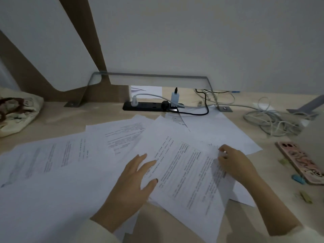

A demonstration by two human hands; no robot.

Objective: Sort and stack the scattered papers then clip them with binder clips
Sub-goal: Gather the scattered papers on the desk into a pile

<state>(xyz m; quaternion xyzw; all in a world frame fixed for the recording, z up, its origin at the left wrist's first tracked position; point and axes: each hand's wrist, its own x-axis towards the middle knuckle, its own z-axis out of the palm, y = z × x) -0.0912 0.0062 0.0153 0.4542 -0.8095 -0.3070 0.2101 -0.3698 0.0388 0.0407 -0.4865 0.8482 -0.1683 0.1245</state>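
Observation:
Several white printed papers (73, 155) lie scattered and overlapping across the desk (98, 113). My left hand (133, 181) rests flat, fingers spread, on the left edge of the top sheet (185, 174). My right hand (235, 163) has its fingers curled and pinches the right edge of that sheet, lifting it slightly. Small binder clips lie at the right: a blue clip (298, 178), a yellow-green clip (306, 197) and another pale green clip (284, 162).
A phone in a pink case (299, 161) lies at the right beside the clips. A black power strip (150, 106) with plugs sits at the back, tangled grey cables (270, 120) to its right. A cloth bag (15, 114) sits far left.

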